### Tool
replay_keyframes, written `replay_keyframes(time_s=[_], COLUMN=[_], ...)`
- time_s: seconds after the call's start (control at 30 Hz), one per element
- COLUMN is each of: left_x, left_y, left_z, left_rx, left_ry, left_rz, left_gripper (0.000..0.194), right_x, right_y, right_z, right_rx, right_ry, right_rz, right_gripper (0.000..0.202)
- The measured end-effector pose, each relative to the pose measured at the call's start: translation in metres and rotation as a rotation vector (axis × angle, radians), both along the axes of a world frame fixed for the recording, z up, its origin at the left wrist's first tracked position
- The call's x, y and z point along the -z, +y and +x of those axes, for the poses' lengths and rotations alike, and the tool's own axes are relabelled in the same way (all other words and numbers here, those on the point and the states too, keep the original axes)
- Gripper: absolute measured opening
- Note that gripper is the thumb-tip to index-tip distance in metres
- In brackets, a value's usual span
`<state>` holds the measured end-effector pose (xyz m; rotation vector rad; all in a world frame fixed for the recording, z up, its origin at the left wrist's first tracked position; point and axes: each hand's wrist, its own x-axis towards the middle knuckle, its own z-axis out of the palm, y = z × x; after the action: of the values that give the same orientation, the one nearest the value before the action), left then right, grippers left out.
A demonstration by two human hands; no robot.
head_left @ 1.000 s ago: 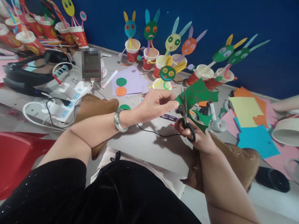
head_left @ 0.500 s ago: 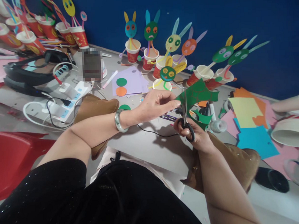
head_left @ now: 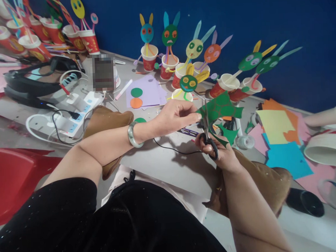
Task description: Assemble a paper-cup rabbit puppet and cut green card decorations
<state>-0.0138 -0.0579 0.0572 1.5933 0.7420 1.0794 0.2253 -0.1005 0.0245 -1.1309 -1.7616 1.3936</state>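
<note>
A green sheet of paper (head_left: 224, 106) with drawn outlines is pinched at its left edge between the thumb and fingers of my left hand (head_left: 180, 116). My right hand (head_left: 220, 151) is closed round the black handles of a pair of scissors (head_left: 205, 128), whose blades point up across the paper close to my left fingertips. A curling green strip hangs from the paper beside the blades. Below and right of it is a green paper scrap (head_left: 229, 133). Left of my left hand, a green disc (head_left: 136, 92) and an orange disc (head_left: 136, 103) rest on purple paper (head_left: 150, 88).
Paper cups with animal-faced figures (head_left: 169, 34) line the blue wall. Coloured paper sheets (head_left: 289, 158) and a clear tape roll (head_left: 245, 141) lie at right. A power strip (head_left: 83, 114), cables and a black headset (head_left: 37, 84) occupy the left. Brown cushioning (head_left: 109, 120) lies under my forearms.
The green paper has turned slightly and dipped, and its lower strip now curls down over my right hand. The scissor blades have shifted a little left along the paper.
</note>
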Motion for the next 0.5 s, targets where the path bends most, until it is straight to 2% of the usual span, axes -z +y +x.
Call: replay_keyframes(time_s=[0.33,0.5], left_x=[-0.0022,0.0014], left_y=[0.0,-0.0004], left_z=[-0.0015,-0.0001], left_rx=[-0.009,0.0], left_ry=[0.001,-0.05], left_rz=[-0.001,0.009], left_gripper=[0.041,0.048], right_x=[0.0002,-0.0007], right_y=[-0.0012,-0.001], right_z=[-0.0003,-0.0025], right_rx=[0.041,0.035], right_ry=[-0.02,-0.006], right_rz=[-0.019,-0.019], right_gripper=[0.067,0.067])
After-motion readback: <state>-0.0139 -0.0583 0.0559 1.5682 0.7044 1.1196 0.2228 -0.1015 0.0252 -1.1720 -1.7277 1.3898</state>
